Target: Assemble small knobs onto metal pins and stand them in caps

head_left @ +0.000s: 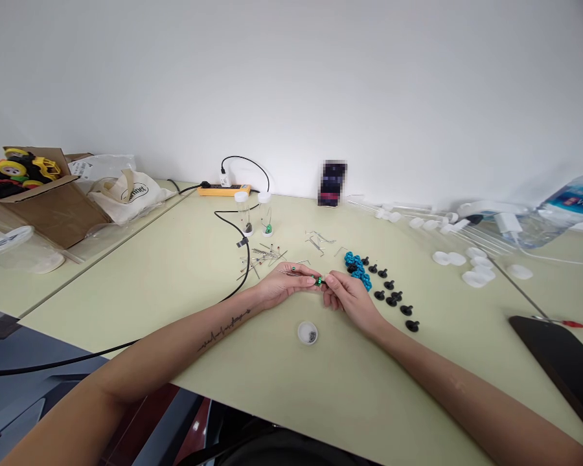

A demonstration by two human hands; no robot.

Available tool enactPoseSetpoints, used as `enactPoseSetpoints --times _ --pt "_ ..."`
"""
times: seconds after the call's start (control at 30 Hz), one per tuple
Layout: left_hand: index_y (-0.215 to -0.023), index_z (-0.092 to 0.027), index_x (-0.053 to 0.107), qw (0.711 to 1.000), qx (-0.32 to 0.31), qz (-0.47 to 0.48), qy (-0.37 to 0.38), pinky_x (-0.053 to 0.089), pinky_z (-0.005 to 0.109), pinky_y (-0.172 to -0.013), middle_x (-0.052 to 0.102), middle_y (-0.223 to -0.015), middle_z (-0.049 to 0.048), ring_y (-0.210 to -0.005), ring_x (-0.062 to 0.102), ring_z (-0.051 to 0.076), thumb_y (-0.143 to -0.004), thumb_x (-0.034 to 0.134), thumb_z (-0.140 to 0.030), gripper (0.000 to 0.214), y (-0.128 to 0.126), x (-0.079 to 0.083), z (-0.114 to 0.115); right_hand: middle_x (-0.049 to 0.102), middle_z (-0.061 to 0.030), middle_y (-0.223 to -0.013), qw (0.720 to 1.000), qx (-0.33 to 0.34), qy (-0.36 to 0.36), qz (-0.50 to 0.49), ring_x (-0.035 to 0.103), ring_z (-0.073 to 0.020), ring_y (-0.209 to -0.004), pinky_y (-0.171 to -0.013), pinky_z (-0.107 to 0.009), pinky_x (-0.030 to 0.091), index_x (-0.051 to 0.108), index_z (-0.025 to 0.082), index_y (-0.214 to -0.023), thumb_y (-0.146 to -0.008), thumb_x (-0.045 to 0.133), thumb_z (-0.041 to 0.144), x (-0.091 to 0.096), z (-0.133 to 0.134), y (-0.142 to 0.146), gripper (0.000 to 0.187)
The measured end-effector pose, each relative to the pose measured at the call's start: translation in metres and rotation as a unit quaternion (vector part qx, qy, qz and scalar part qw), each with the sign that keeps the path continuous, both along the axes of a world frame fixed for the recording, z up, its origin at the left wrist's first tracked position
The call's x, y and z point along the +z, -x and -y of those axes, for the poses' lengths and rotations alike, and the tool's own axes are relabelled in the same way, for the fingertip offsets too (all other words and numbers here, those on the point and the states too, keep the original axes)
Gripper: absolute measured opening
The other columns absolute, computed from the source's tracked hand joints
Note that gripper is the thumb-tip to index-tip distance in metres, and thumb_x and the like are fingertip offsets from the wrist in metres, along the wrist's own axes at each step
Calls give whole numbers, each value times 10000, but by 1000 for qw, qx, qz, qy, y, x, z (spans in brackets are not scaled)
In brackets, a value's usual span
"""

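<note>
My left hand is closed around a small green part, pinched between thumb and fingers, and thin metal pieces seem to show along its palm. My right hand meets it from the right, its fingers closed on a small black piece that touches or enters the green part; I cannot tell which. Below the hands is a small white cap with tiny dark metal bits in it. Blue lobed parts are clustered just beyond my right hand, beside several black discs with stems.
Thin metal pins and bent hex keys lie beyond the hands. Two clear tubes stand near an orange power strip. A black cable crosses the left side. White discs and a black tablet-like slab are right.
</note>
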State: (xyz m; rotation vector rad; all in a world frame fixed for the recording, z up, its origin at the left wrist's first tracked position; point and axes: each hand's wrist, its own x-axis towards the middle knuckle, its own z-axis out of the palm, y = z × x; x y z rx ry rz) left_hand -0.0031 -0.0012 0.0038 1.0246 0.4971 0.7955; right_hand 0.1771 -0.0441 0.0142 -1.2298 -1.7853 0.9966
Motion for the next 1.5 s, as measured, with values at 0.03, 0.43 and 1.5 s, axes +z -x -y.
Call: enactPoseSetpoints --times 0.03,0.43,1.5 --pt "-869 -95 668 1000 -1 -1 -1 398 422 -927 660 -859 95 -862 619 207 -611 735 -232 299 0 0 0 572 -3 -546 1000 1 3 -4 487 -114 -483 -489 -231 399 519 180 -678 -871 325 509 0 0 0 428" --pt "-865 -91 674 999 34 12 28 419 341 -910 654 -816 69 -809 620 160 -621 729 -190 269 0 0 0 569 -3 -600 1000 -16 -2 -14 478 -108 -470 -489 -236 397 536 183 -735 -883 287 505 -1 0 0 434" --pt "-875 -81 666 1000 22 5 5 408 362 -925 657 -847 81 -838 620 174 -633 721 -183 268 1 -1 0 503 23 -532 998 -19 -30 49 461 -114 -476 -502 -235 362 505 191 -691 -887 341 438 1 1 0 355"
